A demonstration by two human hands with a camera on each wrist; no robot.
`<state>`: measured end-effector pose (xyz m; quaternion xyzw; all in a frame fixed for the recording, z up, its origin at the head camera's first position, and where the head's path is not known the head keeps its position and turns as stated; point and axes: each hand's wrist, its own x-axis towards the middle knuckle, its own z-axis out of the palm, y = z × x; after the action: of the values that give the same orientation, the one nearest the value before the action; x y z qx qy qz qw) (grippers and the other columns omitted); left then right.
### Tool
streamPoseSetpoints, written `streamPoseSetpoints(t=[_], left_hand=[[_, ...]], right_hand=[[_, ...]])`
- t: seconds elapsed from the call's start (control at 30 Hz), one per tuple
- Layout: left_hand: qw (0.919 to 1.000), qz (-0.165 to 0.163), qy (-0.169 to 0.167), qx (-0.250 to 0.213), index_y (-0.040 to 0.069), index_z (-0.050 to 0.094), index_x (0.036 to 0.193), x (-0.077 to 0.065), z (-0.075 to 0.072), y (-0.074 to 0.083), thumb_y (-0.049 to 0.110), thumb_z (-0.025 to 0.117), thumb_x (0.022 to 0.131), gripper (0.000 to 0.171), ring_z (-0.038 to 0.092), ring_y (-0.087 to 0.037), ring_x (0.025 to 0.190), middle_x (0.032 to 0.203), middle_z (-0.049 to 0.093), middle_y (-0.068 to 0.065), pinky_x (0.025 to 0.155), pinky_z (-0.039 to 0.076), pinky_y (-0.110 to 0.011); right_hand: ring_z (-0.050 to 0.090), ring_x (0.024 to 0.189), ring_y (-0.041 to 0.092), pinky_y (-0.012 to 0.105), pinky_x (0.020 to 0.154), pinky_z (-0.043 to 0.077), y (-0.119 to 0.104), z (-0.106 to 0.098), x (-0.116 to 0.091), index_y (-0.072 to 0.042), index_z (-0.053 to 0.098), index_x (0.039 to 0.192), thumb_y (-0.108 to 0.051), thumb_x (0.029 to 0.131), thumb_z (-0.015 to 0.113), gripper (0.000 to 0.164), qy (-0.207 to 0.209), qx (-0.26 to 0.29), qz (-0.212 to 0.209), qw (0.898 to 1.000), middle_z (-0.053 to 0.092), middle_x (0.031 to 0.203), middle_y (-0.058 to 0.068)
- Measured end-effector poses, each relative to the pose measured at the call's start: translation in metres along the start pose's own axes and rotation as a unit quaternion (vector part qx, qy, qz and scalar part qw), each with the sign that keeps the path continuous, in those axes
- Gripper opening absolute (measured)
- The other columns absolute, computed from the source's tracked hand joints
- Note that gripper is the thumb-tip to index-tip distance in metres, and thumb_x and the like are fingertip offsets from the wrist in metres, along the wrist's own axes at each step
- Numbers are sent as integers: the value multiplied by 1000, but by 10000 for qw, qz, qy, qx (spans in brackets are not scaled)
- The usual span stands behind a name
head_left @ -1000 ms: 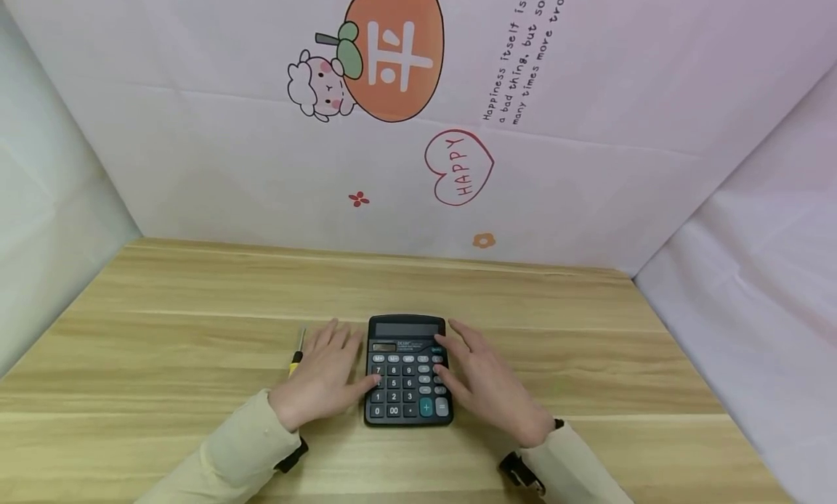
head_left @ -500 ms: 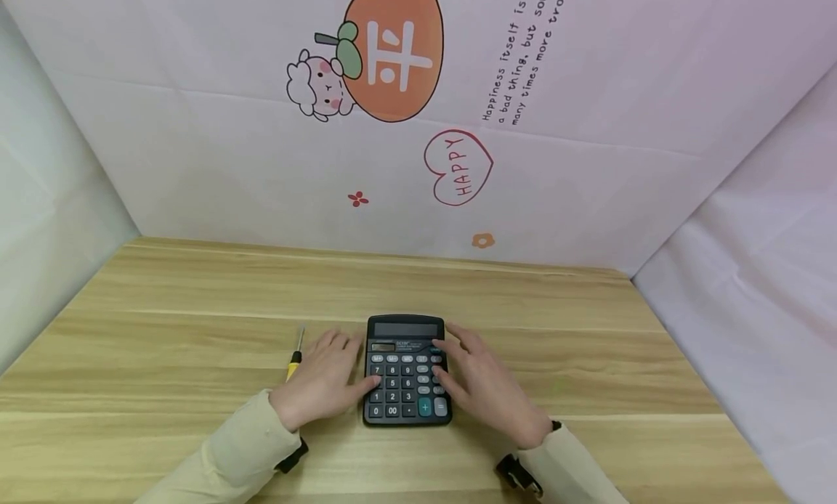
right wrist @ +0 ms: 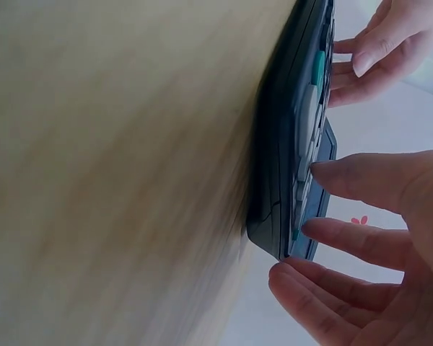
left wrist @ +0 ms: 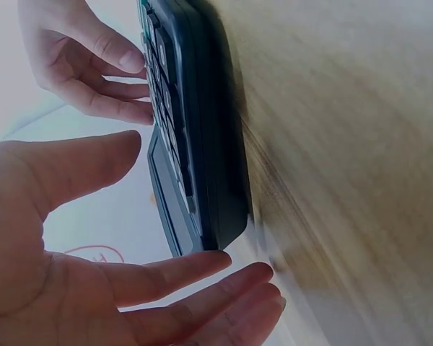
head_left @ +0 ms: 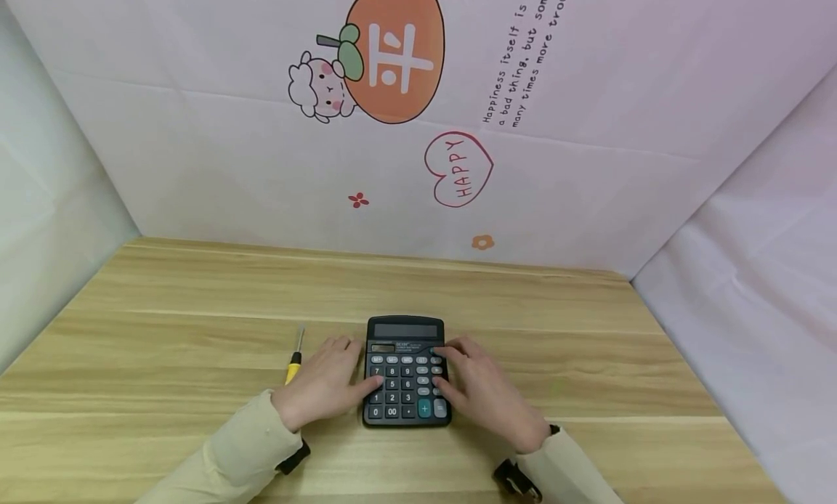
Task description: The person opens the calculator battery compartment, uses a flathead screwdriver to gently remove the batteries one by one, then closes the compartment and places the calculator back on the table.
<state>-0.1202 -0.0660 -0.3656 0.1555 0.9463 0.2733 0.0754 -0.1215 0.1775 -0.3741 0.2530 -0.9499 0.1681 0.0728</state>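
A black desk calculator (head_left: 408,431) lies face up on the wooden table, its display toward the back. My left hand (head_left: 330,380) is at its left side, with the thumb over the number keys and the index fingertip right at the calculator's edge in the left wrist view. On the other side, my right hand (head_left: 490,395) has its index fingertip at a key just below the display and its thumb at the right-hand keys. The right hand's other fingers (right wrist: 325,306) reach past the calculator's side. Both hands' fingers are extended or loosely bent.
A screwdriver (head_left: 293,366) with a yellow and black handle lies left of the left hand, partly hidden by it. The wooden table (head_left: 196,330) meets a white printed backdrop (head_left: 261,177) at the back, and white cloth (head_left: 752,271) hangs at the sides.
The right index fingertip has come down from beside the display to a key below it, and the right fingers have drawn in slightly. The left hand and the calculator stay nearly in place.
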Motion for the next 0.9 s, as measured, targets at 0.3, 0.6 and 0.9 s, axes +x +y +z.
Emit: streamPoseSetpoints(t=[0.3,0.6,0.9], left_hand=[[10000,76,22,-34,-14,45,133,1,3,2,32,72,85,72,46,-40,125,131,49,-27,106,36,-51],[9998,-132,-14,-132,-12,45,134,3,4,4,30,78,78,77,54,-33,107,122,52,-24,95,45,-49],[9973,-386,-201,-588,-17,33,138,6,5,9,22,76,81,82,38,-48,130,142,36,-35,109,30,-55]], right_hand=[[59,97,18,36,84,52,-1,1,1,-1,63,119,-18,84,74,41,-49,76,77,9999,59,111,9],[46,73,7,22,62,44,-4,0,1,-1,63,120,-17,84,74,40,-134,70,189,9997,57,99,5],[49,73,9,24,62,47,-9,-1,2,2,62,119,-13,83,74,40,-178,43,293,9994,58,94,7]])
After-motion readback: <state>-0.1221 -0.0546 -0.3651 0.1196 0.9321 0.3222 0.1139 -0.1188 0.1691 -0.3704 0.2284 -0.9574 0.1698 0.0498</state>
